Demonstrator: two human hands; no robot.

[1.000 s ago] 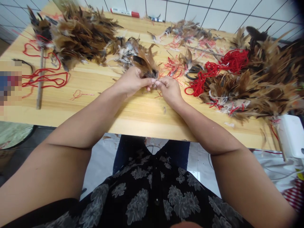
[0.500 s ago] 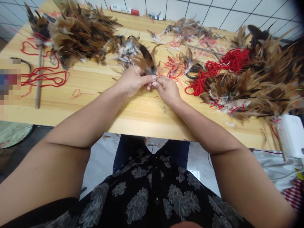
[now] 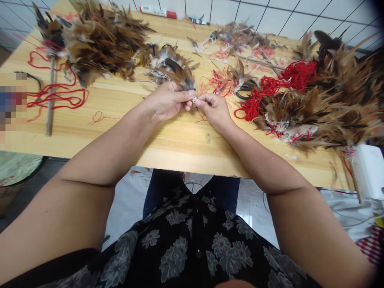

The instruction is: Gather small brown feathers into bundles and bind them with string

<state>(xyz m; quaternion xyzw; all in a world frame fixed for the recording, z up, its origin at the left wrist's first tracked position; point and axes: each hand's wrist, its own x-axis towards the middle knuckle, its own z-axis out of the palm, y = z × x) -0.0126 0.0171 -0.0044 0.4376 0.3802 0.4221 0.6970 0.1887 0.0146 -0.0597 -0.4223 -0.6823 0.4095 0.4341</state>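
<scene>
My left hand point(image 3: 172, 102) pinches a small bunch of brown and dark feathers point(image 3: 181, 76) near its base, thumb on top. The feather tips point up and to the left, away from me. At the pale quill ends, my right hand point(image 3: 214, 110) closes thumb and fingertips, almost touching the left fingers. Whether it grips the quills or a bit of thread there is too small to tell. Just behind the left hand lies a loose heap of feathers point(image 3: 159, 56) with whitish fluff. Red thread scraps point(image 3: 220, 82) lie beyond the right hand.
A feather duster point(image 3: 102, 44) and a stick point(image 3: 50, 100) with red cord point(image 3: 72, 102) lie at the left. Red yarn point(image 3: 298, 74), another feather bundle point(image 3: 315, 116) and a white box point(image 3: 370, 172) are at the right. Markers point(image 3: 157, 12) lie along the tiled wall.
The feathers in my left hand have tilted further left and lower. My fingertips have drawn slightly apart, showing the pale quill ends between them.
</scene>
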